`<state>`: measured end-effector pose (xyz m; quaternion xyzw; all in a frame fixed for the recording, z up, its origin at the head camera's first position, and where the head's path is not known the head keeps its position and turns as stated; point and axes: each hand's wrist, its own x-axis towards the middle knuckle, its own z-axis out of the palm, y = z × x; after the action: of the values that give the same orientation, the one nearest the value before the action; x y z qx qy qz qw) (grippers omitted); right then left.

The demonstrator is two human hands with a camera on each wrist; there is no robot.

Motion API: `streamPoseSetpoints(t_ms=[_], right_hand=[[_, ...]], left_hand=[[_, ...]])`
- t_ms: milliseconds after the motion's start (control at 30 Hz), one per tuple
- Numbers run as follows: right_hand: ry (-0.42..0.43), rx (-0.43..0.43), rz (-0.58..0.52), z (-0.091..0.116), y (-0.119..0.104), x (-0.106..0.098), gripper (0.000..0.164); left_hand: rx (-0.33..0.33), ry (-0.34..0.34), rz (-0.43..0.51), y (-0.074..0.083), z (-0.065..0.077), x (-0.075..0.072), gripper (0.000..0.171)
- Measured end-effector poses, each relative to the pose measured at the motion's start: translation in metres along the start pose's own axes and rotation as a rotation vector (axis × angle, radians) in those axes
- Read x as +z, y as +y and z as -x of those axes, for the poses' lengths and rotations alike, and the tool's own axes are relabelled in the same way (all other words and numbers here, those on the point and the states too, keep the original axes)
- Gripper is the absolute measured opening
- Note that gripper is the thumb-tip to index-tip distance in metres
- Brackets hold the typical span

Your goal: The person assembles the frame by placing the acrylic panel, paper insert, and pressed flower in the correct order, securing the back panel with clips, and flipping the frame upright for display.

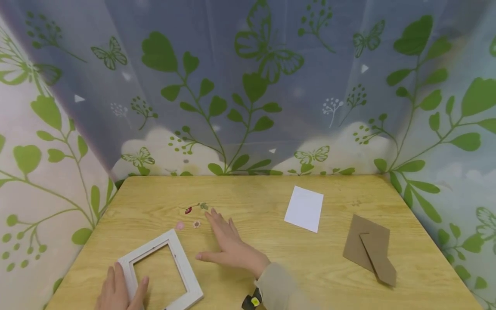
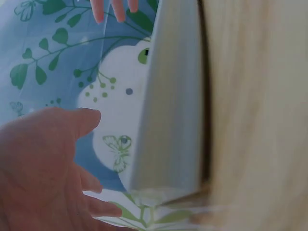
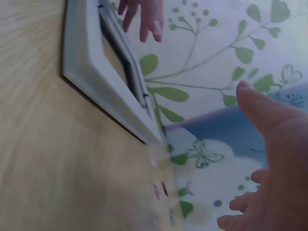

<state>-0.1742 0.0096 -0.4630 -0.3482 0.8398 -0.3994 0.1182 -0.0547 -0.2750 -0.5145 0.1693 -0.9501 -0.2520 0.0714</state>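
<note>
A white, open picture frame (image 1: pixel 179 254) lies on the table in front of me. My left hand (image 1: pixel 114 290) is at its left side, thumb and fingers spread; whether it touches the frame I cannot tell. In the left wrist view this hand (image 2: pixel 43 168) is beside the frame's blurred side (image 2: pixel 168 106). My right hand (image 1: pixel 232 247) is to the right of the frame, holding nothing, its fingers extended toward the back and its thumb out to the left. The right wrist view has this hand (image 3: pixel 284 159) apart from the frame (image 3: pixel 91 62).
Beyond the frame lie a red flower on a leafy stem (image 1: pixel 188 210), a pink petal-like piece (image 1: pixel 180 225) and a small daisy-like flower (image 1: pixel 196 224). A white card (image 1: pixel 305 209) lies right of centre. Further right is a brown backing board (image 1: pixel 366 241) with its stand. Patterned cloth (image 1: pixel 217 86) encloses the table (image 1: pixel 248 193).
</note>
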Motion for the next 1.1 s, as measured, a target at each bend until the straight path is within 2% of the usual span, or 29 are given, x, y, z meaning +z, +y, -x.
streamPoseSetpoints(t_ms=[100,200,267,333,467,533,567,700,900,1033,1100], right_hand=[[-0.053,-0.011,0.003,-0.006,-0.003,0.018,0.100],[-0.108,-0.017,0.034,-0.011,-0.005,0.034,0.100],[-0.146,-0.012,0.058,-0.014,-0.005,0.043,0.101],[-0.179,-0.003,0.077,-0.017,-0.004,0.051,0.101],[-0.250,-0.003,0.216,-0.021,-0.005,0.062,0.101],[-0.288,-0.011,0.322,-0.022,-0.006,0.065,0.101],[-0.305,-0.014,0.373,-0.022,-0.007,0.066,0.101],[-0.354,0.002,0.480,-0.021,-0.009,0.069,0.099],[-0.390,0.046,0.504,-0.018,-0.013,0.066,0.097],[-0.383,0.066,0.496,-0.014,-0.013,0.064,0.099],[-0.376,0.069,0.495,-0.012,-0.012,0.064,0.099]], left_hand=[[0.004,0.030,0.018,-0.007,0.001,0.004,0.095],[0.067,0.095,0.008,-0.014,0.000,0.009,0.091],[0.094,0.115,-0.004,-0.018,-0.001,0.011,0.088],[0.066,0.072,-0.020,-0.021,-0.003,0.013,0.090],[-0.055,-0.081,-0.043,-0.025,-0.008,0.022,0.100],[-0.083,-0.113,-0.041,-0.026,-0.007,0.026,0.101],[-0.074,-0.114,-0.040,-0.027,-0.007,0.028,0.100],[0.003,-0.042,-0.051,-0.028,0.000,0.034,0.097],[0.107,0.069,-0.071,-0.026,0.008,0.039,0.090],[0.105,0.058,-0.063,-0.020,0.009,0.040,0.090],[0.066,0.007,-0.065,-0.015,0.008,0.039,0.094]])
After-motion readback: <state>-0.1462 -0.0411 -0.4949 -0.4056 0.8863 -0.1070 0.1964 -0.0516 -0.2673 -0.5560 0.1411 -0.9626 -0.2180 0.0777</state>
